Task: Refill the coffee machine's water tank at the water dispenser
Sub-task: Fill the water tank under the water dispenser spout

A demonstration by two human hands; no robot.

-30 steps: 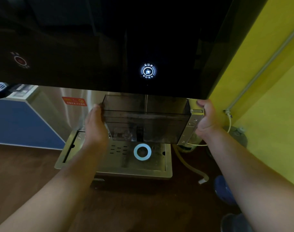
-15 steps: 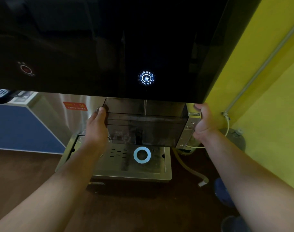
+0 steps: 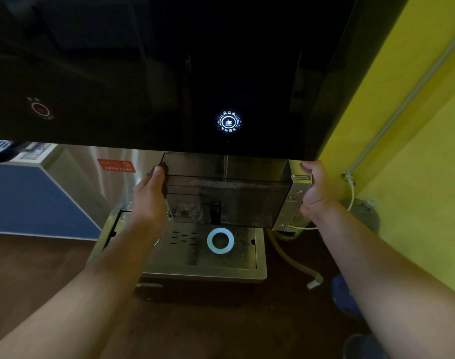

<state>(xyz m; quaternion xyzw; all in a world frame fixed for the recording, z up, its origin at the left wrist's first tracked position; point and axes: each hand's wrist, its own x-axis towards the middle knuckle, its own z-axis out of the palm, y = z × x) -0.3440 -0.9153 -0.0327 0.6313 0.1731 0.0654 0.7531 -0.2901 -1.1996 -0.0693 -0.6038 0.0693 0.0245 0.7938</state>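
Note:
I hold a smoky transparent water tank [image 3: 229, 193] with a silver right end under the black front panel of the water dispenser [image 3: 169, 73]. My left hand [image 3: 150, 195] grips the tank's left end and my right hand [image 3: 316, 190] grips its silver right end. A thin stream of water [image 3: 226, 167] falls from the dispenser into the tank. A lit white cup button [image 3: 228, 121] glows on the panel above the tank. The tank hangs above the steel drip tray [image 3: 258, 257].
A glowing white ring [image 3: 220, 240] shows on the drip tray under the tank. A dim red button [image 3: 39, 108] sits at the panel's left. A yellow wall [image 3: 415, 151] with a grey pipe stands to the right. A hose [image 3: 293, 263] lies on the brown floor.
The view has shifted slightly downward relative to the dispenser. Both hands keep their hold on the tank under the outlet, and my left hand has slid a little higher on the tank's end.

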